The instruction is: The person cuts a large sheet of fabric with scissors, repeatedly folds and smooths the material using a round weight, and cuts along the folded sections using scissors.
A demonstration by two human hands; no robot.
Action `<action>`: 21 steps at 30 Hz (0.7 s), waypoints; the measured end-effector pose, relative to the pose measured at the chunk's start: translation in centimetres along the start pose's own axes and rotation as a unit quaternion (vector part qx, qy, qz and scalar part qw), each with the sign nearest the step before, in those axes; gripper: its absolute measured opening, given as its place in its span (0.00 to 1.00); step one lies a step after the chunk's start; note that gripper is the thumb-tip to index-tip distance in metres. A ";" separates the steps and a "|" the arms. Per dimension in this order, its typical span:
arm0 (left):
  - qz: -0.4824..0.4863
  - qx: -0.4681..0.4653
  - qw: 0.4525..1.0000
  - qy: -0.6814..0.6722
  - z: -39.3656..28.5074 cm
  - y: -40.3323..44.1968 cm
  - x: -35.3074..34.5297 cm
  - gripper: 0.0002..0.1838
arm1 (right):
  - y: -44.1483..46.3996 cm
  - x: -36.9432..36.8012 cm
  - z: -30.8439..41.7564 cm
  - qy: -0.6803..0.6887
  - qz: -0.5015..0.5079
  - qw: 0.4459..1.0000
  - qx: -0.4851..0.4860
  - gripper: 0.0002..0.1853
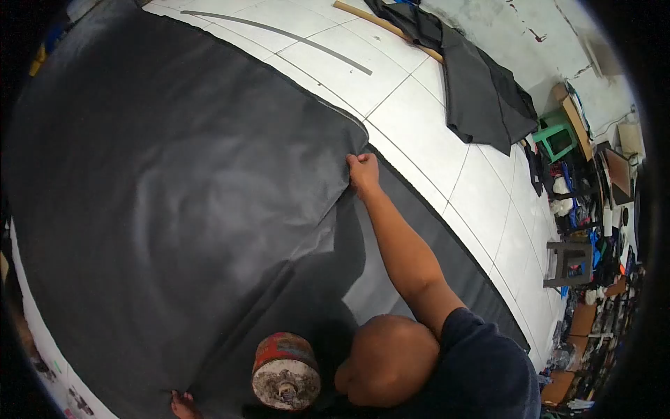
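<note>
A large black sheet covers the floor on the left and centre, with creases running diagonally between the two hands. My right hand is closed on the sheet's edge at upper centre, where it overlaps another dark strip. Low on the left, my left hand has its fingers together on the sheet near the bottom of the view; part of it is cut off. Between my arms stands a stained red can with a crusted whitish top.
White tiled floor borders the sheet. A thin grey strip, a wooden rod and folded black material lie beyond. At right are a green stool, a grey stool and piled clutter.
</note>
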State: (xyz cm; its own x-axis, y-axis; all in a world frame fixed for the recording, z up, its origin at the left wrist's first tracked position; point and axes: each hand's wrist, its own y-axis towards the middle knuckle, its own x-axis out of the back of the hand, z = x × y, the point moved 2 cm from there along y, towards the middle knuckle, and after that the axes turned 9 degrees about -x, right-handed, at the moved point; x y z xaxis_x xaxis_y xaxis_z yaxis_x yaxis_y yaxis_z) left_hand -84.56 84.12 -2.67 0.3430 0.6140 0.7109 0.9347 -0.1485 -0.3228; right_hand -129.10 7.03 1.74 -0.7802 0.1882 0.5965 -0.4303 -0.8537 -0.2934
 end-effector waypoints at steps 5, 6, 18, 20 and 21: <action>0.112 -0.232 0.910 0.325 1.3 0.5 1.7 0.24 | -0.5 1.8 0.8 0.201 -0.058 0.976 -0.059 0.25; 0.113 -0.224 0.919 0.305 0.3 0.0 1.6 0.24 | -0.5 2.2 0.5 0.086 -0.067 0.994 -0.011 0.25; 0.114 0.013 0.993 0.019 -9.2 -6.4 1.2 0.22 | -1.3 4.6 -1.1 -0.143 -0.087 0.985 -0.045 0.30; 0.163 -0.137 0.956 0.204 -8.7 -6.7 1.1 0.21 | -2.1 4.6 -0.4 -0.187 -0.084 0.979 -0.025 0.36; 0.153 -0.130 0.963 0.181 -8.2 -6.7 1.1 0.20 | -2.0 4.6 -0.2 -0.187 -0.084 0.979 -0.024 0.36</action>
State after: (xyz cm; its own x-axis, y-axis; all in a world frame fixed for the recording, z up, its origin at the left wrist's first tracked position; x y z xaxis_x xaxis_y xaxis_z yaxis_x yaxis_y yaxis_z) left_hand -89.71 79.45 5.45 0.5723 0.2061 0.7937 0.7599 -0.4971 -0.4188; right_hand -131.95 9.70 4.88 -0.4809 0.1251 0.8678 -0.5660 -0.8002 -0.1983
